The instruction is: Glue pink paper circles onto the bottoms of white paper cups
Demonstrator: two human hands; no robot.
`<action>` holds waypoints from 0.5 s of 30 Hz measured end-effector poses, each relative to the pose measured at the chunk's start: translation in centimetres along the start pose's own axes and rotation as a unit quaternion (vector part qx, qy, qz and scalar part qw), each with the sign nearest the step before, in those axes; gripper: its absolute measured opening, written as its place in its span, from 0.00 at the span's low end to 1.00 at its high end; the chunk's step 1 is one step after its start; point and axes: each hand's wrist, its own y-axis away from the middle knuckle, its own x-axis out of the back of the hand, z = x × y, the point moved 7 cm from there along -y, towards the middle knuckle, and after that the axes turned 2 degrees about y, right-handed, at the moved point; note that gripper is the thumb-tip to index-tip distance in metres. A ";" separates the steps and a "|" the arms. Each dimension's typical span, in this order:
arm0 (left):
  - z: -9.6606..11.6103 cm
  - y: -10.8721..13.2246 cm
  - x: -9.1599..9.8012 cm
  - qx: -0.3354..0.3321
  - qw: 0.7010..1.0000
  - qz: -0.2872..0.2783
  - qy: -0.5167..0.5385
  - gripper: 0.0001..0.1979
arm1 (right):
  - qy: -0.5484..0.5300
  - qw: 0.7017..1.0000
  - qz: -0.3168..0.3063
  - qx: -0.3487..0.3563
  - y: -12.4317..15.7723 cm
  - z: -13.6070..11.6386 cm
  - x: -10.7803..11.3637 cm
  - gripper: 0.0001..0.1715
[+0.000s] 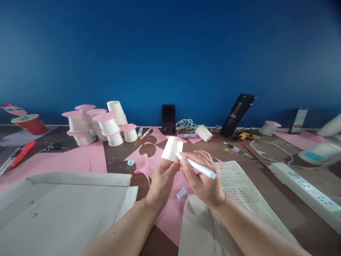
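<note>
In the middle of the view, my left hand is closed on the lower edge of a white paper cup, which has a pink paper piece at its far end. My right hand grips a white marker pen with its tip at the cup's side. On the pink paper below lies a small pale lilac cap. Left of the cup is a small turquoise ring-shaped piece. My fingertips partly hide the cup's rim.
Stacked white cups with pink discs stand at the back left. A phone leans on the blue wall, with a tipped cup nearby. A black flask, power strip, cardboard and red-handled cutter surround the work.
</note>
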 end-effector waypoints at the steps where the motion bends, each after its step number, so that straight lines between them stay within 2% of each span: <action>1: 0.0 0.0 0.1 0.002 1.000 0.006 -0.005 0.16 | 0.001 1.000 0.000 -0.001 0.0 0.0 0.0 0.13; 7: -0.1 -0.1 0.1 0.004 1.000 -0.005 0.001 0.16 | 0.008 1.000 0.001 -0.001 -0.1 -0.1 0.1 0.13; 15: -0.1 0.1 0.4 0.004 1.000 0.023 -0.019 0.11 | 0.010 1.000 0.003 0.003 0.0 -0.3 0.1 0.12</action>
